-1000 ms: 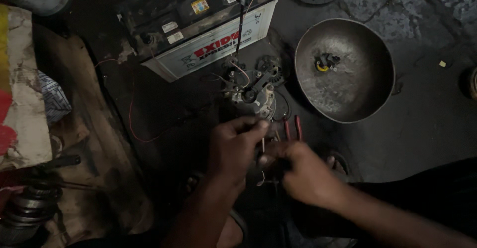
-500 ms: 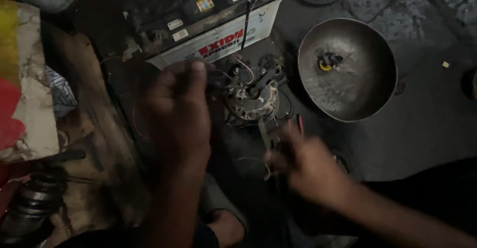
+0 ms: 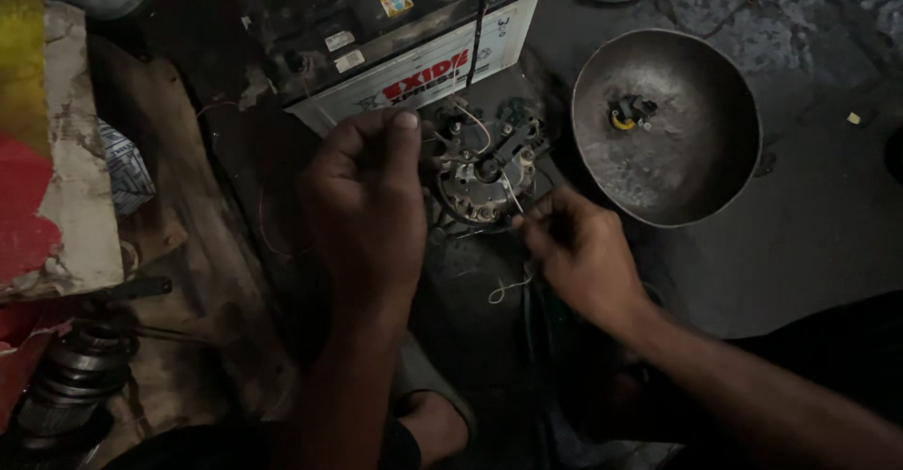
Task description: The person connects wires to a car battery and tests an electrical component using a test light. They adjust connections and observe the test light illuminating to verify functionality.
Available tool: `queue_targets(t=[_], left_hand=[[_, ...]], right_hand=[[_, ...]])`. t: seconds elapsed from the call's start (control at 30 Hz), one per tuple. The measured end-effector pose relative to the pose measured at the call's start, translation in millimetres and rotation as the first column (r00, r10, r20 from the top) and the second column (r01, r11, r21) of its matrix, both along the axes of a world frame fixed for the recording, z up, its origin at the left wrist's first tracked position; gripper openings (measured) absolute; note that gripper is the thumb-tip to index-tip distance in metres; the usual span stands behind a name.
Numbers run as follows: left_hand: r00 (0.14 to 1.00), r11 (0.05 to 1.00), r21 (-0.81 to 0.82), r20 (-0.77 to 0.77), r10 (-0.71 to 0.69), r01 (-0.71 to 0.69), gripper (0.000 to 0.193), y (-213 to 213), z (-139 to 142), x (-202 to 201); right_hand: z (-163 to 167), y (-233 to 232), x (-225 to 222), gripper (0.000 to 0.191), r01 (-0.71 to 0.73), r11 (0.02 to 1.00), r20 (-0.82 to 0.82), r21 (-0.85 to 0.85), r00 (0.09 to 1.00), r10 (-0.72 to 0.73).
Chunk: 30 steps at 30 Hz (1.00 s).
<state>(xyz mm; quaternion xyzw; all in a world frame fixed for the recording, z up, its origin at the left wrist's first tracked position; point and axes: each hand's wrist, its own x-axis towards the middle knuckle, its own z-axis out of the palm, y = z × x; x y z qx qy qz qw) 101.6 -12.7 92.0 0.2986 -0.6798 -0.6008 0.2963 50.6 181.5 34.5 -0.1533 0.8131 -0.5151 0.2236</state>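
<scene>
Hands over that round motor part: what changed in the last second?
The left hand left its spot beside the right hand, swung up and now sits higher, fingers curled at the motor part near the battery. The right hand moved slightly up toward the part's lower edge; what it pinches is unclear. Battery, metal bowl and motor part stayed put.

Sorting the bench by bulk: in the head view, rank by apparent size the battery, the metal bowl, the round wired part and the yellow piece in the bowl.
1. Battery, partly cut off at the top.
2. Metal bowl, close to the battery; unsure.
3. Round wired part, between both hands.
4. Yellow piece.
</scene>
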Motion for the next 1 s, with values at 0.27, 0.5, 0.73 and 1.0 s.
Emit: queue_targets(t=[0.27, 0.5, 0.73, 1.0], left_hand=[[0.999, 1.0, 0.014, 0.03, -0.016, 0.015, 0.017, 0, 6, 0], [0.999, 0.999, 0.021, 0.019, -0.049, 0.048, 0.019, 0, 4, -1], [0.998, 0.998, 0.024, 0.038, -0.054, 0.053, 0.017, 0, 5, -1], [0.999, 0.999, 0.029, 0.019, -0.044, 0.044, 0.016, 1, 4, 0]], right_hand=[[5, -9, 6, 0.013, -0.053, 0.981, -0.146, 0.186, 0.986, 0.08], [12, -9, 5, 0.009, -0.06, 0.991, -0.145, 0.122, 0.986, 0.078], [8, -7, 3, 0.008, -0.008, 0.999, -0.098, 0.041, 0.995, 0.012], [15, -3, -1, 0.01, 0.079, 0.992, -0.049, 0.099, 0.996, -0.074]])
